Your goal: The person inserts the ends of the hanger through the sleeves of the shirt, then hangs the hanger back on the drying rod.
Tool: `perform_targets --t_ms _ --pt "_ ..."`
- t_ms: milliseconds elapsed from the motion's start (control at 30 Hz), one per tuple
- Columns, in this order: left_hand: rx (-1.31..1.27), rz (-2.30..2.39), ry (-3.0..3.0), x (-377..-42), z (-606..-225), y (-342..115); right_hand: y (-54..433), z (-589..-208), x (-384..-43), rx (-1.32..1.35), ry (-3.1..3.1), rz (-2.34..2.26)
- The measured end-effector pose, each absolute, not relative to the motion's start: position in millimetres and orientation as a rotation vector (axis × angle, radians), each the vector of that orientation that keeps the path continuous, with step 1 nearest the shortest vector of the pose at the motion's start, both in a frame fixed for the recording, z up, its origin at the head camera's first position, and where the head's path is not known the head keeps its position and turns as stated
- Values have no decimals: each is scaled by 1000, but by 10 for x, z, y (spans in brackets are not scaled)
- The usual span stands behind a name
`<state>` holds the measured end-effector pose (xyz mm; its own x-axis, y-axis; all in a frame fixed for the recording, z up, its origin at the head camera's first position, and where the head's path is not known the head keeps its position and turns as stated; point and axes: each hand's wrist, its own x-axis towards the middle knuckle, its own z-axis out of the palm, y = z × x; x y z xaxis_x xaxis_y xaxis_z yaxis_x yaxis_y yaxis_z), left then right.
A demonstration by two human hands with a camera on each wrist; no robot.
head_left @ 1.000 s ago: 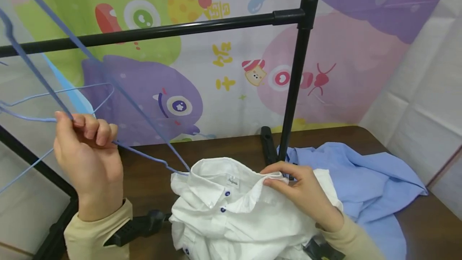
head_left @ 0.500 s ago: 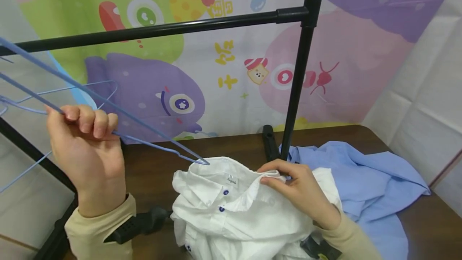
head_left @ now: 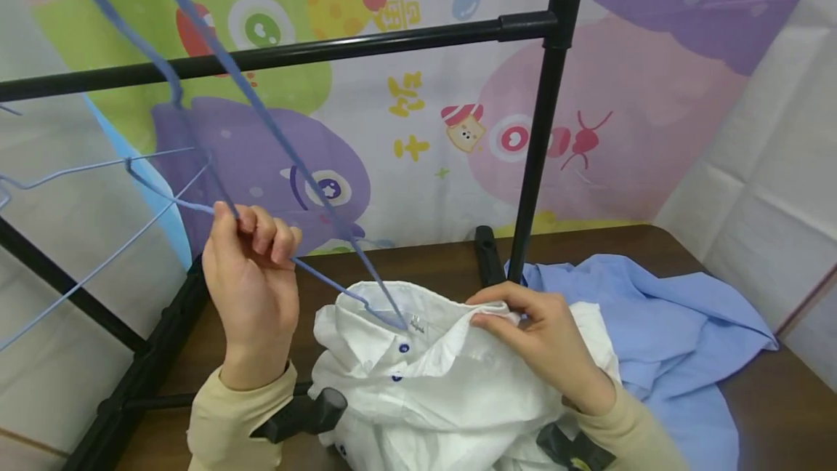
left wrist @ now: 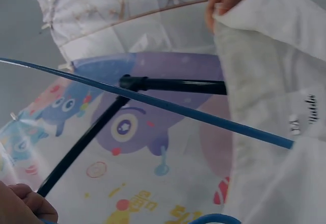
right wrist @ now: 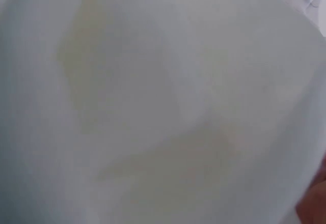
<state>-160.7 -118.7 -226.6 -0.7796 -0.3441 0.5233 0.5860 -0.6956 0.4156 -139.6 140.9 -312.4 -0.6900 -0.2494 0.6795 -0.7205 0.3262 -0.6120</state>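
Observation:
A white shirt (head_left: 451,413) with blue buttons lies bunched on the table, its collar (head_left: 375,344) open and a label (head_left: 417,324) inside. My left hand (head_left: 255,304) grips a blue wire hanger (head_left: 282,142), whose corner dips into the collar opening. In the left wrist view the hanger's wire (left wrist: 168,106) runs across to the shirt's neck. At the collar's right side, my right hand (head_left: 549,344) pinches the cloth between thumb and fingers. White cloth (right wrist: 153,81) fills most of the right wrist view, with part of a hand (right wrist: 313,206) at the edge.
A black clothes rack (head_left: 392,41) stands behind on the brown table (head_left: 615,238). Another blue hanger (head_left: 98,267) hangs at the left. On the right, a light blue garment (head_left: 660,325) lies crumpled. A cartoon-printed curtain (head_left: 405,187) covers the back.
My left hand has moved right with the hanger, tilting it steeper. The hanger's corner has gone from the collar's left edge down into the neck opening. The right hand has stayed on the collar.

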Motion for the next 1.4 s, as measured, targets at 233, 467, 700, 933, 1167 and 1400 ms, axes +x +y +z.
perform_targets --t_ms 233,467,700,933,1167,1400 --pt "-576 -2346 -941 -1673 -2417 -1075 1417 -3103 -1366 859 -2020 1340" --pt "-688 -2243 -1048 -1692 -2563 -990 1425 -3066 -1328 872 -1947 1352" --pt "-746 -2148 -1170 -1693 -2660 -943 1435 -3045 -1295 874 -1889 1358" --pt "-747 -2070 -1265 -1726 -2752 -935 1450 -3042 -1272 853 -1890 1342" --pt "-694 -2006 -1356 -1733 -2830 -953 1458 -3043 -1280 813 -1901 1345" --pt "-678 -1980 -1420 -1723 -2938 -984 1460 -3059 -1295 821 -1930 1359"
